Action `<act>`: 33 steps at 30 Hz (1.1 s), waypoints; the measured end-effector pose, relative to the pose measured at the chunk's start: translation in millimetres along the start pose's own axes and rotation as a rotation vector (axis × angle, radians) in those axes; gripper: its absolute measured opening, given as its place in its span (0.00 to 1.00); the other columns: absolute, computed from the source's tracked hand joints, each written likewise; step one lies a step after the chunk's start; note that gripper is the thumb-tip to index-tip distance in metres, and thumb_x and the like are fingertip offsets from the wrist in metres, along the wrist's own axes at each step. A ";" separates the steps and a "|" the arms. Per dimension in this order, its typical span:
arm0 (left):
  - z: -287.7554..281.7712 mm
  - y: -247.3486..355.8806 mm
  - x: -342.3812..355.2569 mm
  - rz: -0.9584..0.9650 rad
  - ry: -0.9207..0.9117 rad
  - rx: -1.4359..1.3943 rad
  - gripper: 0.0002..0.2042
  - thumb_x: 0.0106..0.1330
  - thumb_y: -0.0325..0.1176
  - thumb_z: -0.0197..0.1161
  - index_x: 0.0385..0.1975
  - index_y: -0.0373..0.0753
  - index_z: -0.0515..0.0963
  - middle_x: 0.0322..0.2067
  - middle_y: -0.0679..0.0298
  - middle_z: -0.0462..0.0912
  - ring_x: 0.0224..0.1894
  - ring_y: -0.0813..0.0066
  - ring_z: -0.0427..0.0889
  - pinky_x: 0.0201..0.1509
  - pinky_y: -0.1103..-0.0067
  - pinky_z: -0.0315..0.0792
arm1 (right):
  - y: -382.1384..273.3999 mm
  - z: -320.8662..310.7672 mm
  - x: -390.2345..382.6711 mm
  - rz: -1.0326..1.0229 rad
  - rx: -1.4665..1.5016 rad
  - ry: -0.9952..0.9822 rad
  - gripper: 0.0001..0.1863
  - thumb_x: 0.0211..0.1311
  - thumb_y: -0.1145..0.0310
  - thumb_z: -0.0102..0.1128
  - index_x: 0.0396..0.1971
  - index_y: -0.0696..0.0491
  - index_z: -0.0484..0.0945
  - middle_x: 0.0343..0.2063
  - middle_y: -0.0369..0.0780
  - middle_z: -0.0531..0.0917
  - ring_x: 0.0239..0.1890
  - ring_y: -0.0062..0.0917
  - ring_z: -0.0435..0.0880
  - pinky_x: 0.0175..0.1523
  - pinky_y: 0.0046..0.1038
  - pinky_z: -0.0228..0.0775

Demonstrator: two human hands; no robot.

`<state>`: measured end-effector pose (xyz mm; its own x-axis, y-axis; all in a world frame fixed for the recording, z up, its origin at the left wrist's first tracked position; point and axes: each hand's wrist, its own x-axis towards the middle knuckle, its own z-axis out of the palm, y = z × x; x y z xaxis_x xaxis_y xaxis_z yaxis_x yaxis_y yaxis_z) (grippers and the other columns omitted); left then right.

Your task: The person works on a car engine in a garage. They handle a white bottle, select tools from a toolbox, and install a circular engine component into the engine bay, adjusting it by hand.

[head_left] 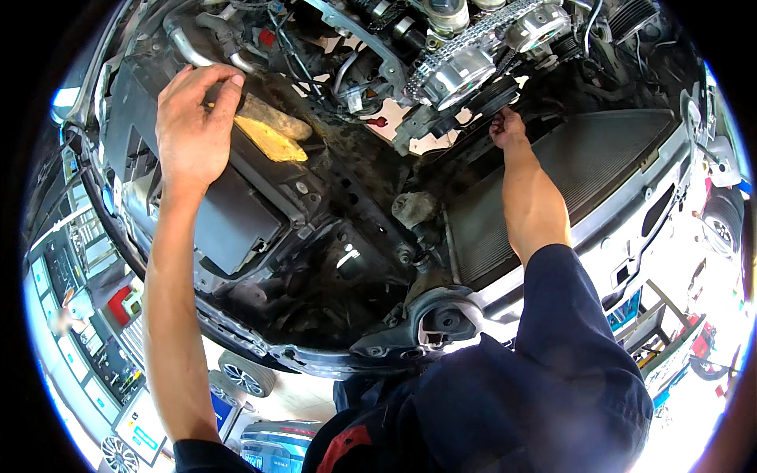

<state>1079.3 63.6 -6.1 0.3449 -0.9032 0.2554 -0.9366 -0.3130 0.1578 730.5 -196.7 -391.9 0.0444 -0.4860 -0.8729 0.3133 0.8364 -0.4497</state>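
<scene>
At the left of the engine bay is my left hand (193,122), its fingers curled and thumb tip close to the index fingertip. Anything between them is too small or hidden to name. Beside it lie a yellow cloth-like piece (268,140) and a dirty brown roll-shaped thing (274,117). My right hand (507,128) reaches over the radiator (568,173) to the engine's lower front. Its fingers are curled closed by a dark ribbed pulley (495,96); what they grip is hidden. Above the pulley, a timing chain (473,39) runs around silver sprocket housings (457,79).
A black box (233,225) sits below my left hand. A car's front crossmember (631,229) curves between me and the radiator. Loose wires and a red connector (378,122) hang near the engine. Wheels (244,374) stand on the workshop floor behind.
</scene>
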 end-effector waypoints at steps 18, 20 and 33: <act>-2.2 1.8 -4.5 -0.018 -0.011 0.050 0.09 0.65 0.40 0.62 0.37 0.43 0.83 0.40 0.60 0.84 0.56 0.53 0.74 0.65 0.67 0.63 | 2.8 7.8 -14.0 0.021 -0.110 -0.007 0.14 0.71 0.64 0.48 0.23 0.47 0.72 0.17 0.30 0.66 0.18 0.18 0.62 0.22 0.21 0.53; -4.1 4.3 -3.7 0.008 0.004 0.053 0.09 0.65 0.39 0.62 0.37 0.43 0.83 0.39 0.60 0.84 0.55 0.53 0.75 0.65 0.66 0.63 | 3.1 3.7 -9.2 0.049 0.056 -0.081 0.13 0.70 0.64 0.48 0.24 0.47 0.74 0.17 0.30 0.67 0.18 0.17 0.62 0.21 0.20 0.53; -6.5 10.8 6.6 0.113 0.053 0.020 0.06 0.62 0.34 0.62 0.32 0.38 0.80 0.34 0.61 0.83 0.45 0.59 0.79 0.64 0.66 0.63 | -3.0 0.0 4.6 0.104 0.083 -0.053 0.16 0.71 0.55 0.54 0.25 0.48 0.73 0.17 0.32 0.69 0.16 0.18 0.61 0.20 0.21 0.54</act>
<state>1071.9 56.1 3.5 0.2392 -0.9165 0.3206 -0.9706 -0.2161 0.1064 729.8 -201.5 -394.6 0.1296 -0.4123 -0.9018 0.3813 0.8603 -0.3385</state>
